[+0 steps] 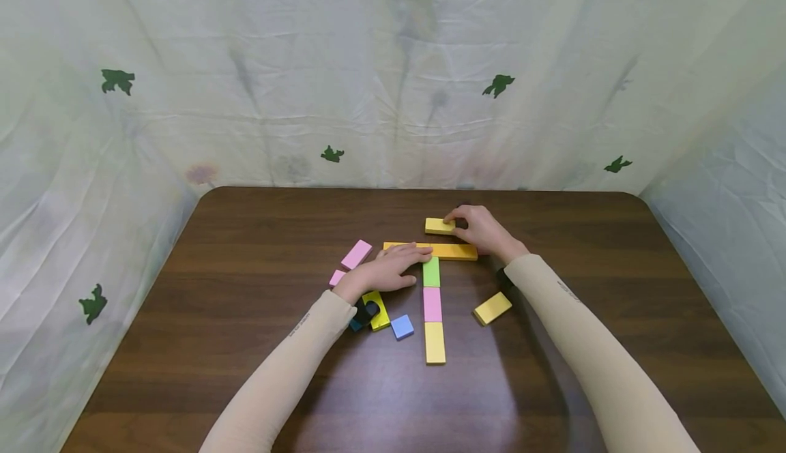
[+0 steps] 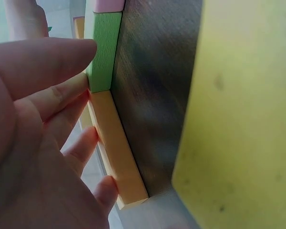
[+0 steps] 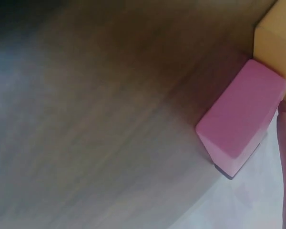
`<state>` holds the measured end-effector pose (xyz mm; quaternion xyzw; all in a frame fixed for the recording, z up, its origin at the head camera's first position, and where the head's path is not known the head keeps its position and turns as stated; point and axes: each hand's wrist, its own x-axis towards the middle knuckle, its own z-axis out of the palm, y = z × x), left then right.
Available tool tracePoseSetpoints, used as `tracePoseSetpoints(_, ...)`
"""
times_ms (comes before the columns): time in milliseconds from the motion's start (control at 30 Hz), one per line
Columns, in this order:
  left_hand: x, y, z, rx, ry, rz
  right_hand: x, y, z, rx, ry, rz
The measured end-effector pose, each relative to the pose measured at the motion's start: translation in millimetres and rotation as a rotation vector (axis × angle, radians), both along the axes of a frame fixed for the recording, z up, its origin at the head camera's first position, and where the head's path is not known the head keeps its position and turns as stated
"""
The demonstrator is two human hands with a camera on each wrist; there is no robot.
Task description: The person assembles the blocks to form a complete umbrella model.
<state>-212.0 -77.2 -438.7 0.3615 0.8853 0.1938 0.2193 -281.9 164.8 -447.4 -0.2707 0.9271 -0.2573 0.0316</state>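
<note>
Pinching the far yellow block (image 1: 437, 226) with the right hand (image 1: 485, 231), just beyond and nearly parallel to the orange bar (image 1: 456, 252), and touching that bar with the left hand (image 1: 389, 270) outstretched.

Pinched near the right end by the right hand (image 1: 485, 231): a pale yellow rectangular block (image 1: 437, 226), just beyond and roughly parallel to a long orange rectangular bar (image 1: 454, 252). Laid flat and crosswise on the dark brown wood-grained table (image 1: 276, 235), touched and partly covered by the left hand (image 1: 387, 272). Abutting near the middle, end-on: a light green rectangular wood-grained block (image 1: 432, 272).
</note>
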Motion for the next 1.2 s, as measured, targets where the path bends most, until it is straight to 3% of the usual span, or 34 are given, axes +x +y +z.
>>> tracePoseSetpoints(533,1.7,0.2,2.2,0.02,-0.008,0.007,-24.1,1.0,6.5,-0.059,0.049,-0.144)
tracePoseSetpoints(767,1.7,-0.3,2.1,0.016,-0.011,0.011,-29.3,-1.5,7.7,-0.056,0.069,-0.162)
tracePoseSetpoints(1200,1.7,-0.9,0.9,0.033,-0.004,0.002,-32.6,-10.2,7.5,0.026,0.0,-0.194)
